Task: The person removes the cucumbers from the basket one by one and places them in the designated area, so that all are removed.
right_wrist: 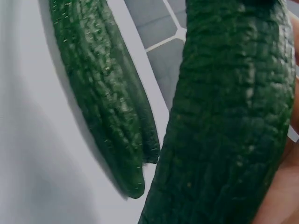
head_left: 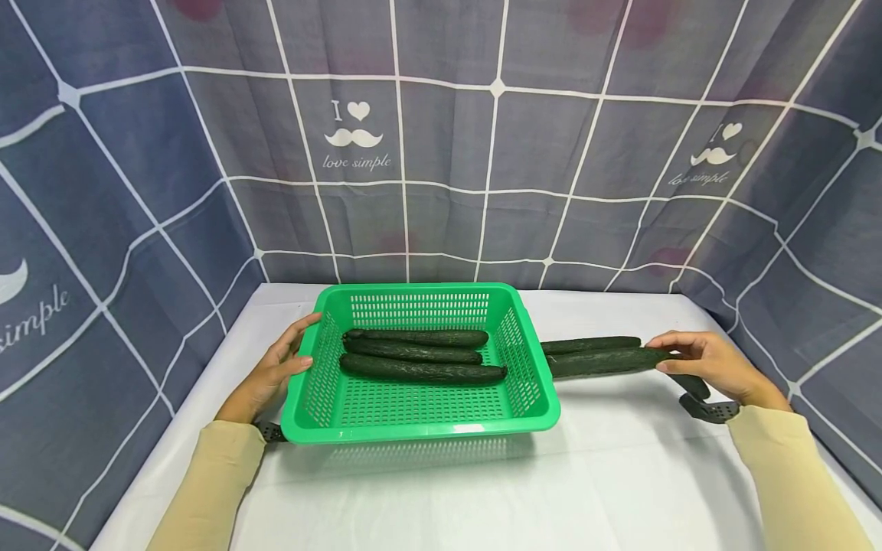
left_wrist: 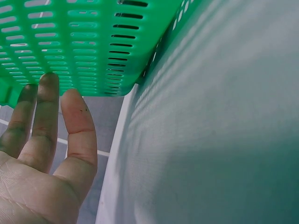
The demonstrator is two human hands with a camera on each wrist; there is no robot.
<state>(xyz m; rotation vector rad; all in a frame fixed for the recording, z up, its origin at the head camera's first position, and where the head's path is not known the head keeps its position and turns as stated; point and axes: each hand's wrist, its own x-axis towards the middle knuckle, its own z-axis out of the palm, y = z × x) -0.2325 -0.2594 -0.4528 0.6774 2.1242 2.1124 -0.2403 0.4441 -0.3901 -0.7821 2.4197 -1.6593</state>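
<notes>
A green plastic basket (head_left: 420, 433) with slotted walls holds three dark cucumbers, the front one (head_left: 423, 370) longest. My left hand (head_left: 272, 371) is at the basket's left side; in the left wrist view its fairly straight fingers (left_wrist: 46, 112) reach up to the slotted outer wall. To the basket's right, my right hand (head_left: 713, 367) grips a cucumber (right_wrist: 224, 116), whose end shows below the palm in the head view. Two more cucumbers lie on the white cloth beyond it, a nearer one (right_wrist: 100, 93) and one partly hidden behind (right_wrist: 148, 135).
White cloth (head_left: 441, 497) covers the tabletop. A grey-blue checked curtain (head_left: 448, 153) stands along the back and both sides. Each wrist wears a black strap (head_left: 708, 409). The basket's raised rim separates its contents from the cucumbers at right.
</notes>
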